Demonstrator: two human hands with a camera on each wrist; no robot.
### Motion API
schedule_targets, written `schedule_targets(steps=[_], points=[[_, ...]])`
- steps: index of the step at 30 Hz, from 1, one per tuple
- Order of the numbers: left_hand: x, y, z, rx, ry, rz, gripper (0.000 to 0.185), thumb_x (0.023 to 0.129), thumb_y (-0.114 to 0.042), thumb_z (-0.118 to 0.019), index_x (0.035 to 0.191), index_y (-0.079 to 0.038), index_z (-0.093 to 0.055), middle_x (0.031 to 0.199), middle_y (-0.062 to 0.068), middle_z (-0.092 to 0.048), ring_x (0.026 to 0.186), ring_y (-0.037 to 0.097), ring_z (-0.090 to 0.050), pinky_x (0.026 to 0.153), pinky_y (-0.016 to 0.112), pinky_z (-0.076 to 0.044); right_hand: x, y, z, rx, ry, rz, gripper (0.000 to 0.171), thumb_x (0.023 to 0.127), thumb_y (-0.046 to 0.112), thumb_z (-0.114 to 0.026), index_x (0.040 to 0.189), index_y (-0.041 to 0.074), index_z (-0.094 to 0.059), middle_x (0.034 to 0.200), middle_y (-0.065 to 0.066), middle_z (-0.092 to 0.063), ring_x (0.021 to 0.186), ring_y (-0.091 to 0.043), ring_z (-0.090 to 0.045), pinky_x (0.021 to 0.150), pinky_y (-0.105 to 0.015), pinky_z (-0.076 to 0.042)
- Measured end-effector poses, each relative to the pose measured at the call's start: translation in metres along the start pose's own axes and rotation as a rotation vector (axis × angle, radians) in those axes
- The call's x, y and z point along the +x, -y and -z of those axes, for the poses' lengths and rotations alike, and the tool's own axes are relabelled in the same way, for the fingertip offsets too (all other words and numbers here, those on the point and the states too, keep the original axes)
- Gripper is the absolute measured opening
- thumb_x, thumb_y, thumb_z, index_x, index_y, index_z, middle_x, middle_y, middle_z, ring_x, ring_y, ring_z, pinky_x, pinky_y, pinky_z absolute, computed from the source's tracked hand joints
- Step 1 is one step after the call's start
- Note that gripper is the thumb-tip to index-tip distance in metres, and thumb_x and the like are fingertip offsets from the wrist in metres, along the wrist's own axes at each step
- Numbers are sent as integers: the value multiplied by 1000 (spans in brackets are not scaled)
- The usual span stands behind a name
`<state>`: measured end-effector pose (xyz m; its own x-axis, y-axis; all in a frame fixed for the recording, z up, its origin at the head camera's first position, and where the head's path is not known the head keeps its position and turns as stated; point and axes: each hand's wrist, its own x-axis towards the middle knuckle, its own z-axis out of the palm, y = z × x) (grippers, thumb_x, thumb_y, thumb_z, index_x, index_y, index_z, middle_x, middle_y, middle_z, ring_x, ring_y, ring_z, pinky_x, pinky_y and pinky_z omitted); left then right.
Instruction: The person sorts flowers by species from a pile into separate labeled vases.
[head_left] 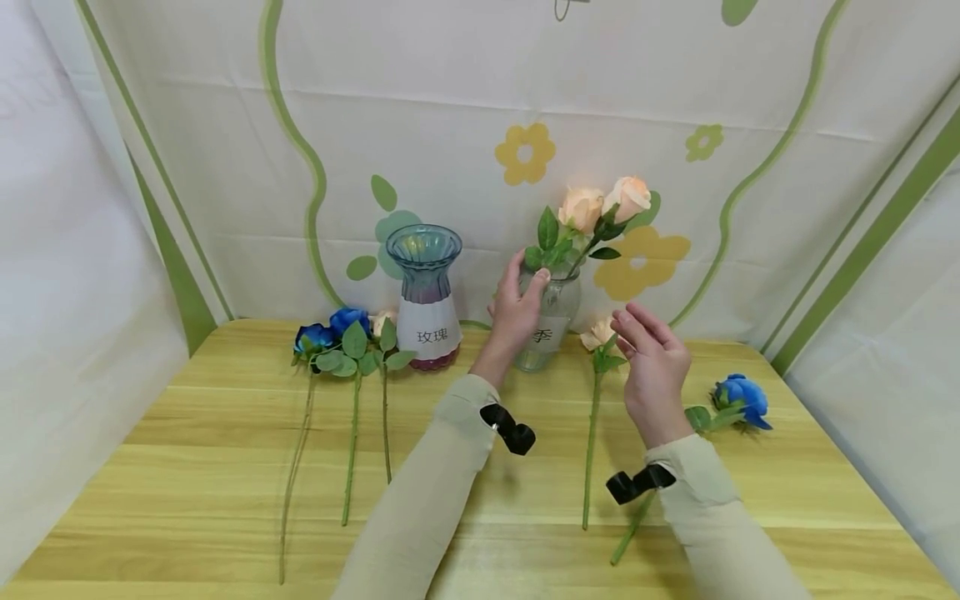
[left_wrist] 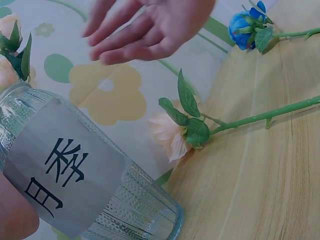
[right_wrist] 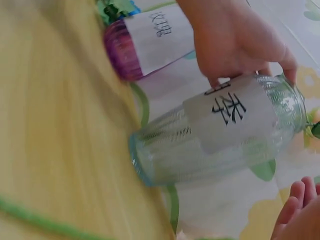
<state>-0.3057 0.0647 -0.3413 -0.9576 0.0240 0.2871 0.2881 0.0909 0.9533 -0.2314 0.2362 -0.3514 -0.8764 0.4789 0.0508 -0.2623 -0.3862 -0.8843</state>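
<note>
My left hand (head_left: 516, 307) grips the clear glass vase (head_left: 564, 302) around its upper side, thumb near the rim. The vase stands upright at the back of the table and bears a white label (left_wrist: 75, 165) with black characters. Two peach roses (head_left: 582, 210) with green leaves stand in it, leaning right. To the right of the vase, my right hand (head_left: 657, 379) is raised with nothing in it, its fingers loosely bent. Just left of that hand, a peach rose (head_left: 597, 333) lies on the table, its stem toward me.
A blue-and-purple glass vase (head_left: 426, 287) with a white label stands to the left. Beside it lie blue roses (head_left: 349, 320) and a peach rose (head_left: 383, 322), long stems toward me. Another blue rose (head_left: 742, 398) lies at the right. A patterned cloth (head_left: 450, 158) hangs behind the table.
</note>
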Motion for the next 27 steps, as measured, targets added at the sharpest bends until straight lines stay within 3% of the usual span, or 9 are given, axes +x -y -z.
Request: schedule_targets(steps=[6, 12, 19, 27], points=[[0, 0, -1, 1, -1, 1, 60, 108, -41, -51, 164, -23, -37, 169, 4, -42, 161, 29, -32, 127, 72, 5, -7, 3, 24, -81, -1, -66, 21, 95, 8, -79, 116, 7, -79, 99, -1, -82, 88, -12, -78, 76, -23, -61], [0, 0, -1, 3, -4, -3, 60, 108, -40, -51, 164, -23, -37, 169, 4, -42, 160, 29, -33, 127, 70, 3, -13, 2, 46, -218, 1, -152, 19, 97, 8, -77, 115, 12, -78, 99, 6, -79, 93, -10, -77, 80, -21, -63], [0, 0, -1, 5, -2, -13, 60, 108, -41, -51, 164, -22, -38, 169, 4, -43, 160, 29, -33, 127, 72, 3, -21, -6, 66, -341, 77, -274, 23, 98, 7, -75, 119, 16, -74, 94, 12, -80, 95, -6, -77, 90, -22, -63], [-1, -1, -1, 15, -11, 12, 62, 108, -43, -52, 165, -25, -36, 170, 3, -41, 161, 28, -33, 129, 69, 3, -27, -18, 72, -531, 168, -338, 57, 98, 7, -75, 149, -7, -53, 95, 11, -80, 86, -3, -77, 86, -24, -64]])
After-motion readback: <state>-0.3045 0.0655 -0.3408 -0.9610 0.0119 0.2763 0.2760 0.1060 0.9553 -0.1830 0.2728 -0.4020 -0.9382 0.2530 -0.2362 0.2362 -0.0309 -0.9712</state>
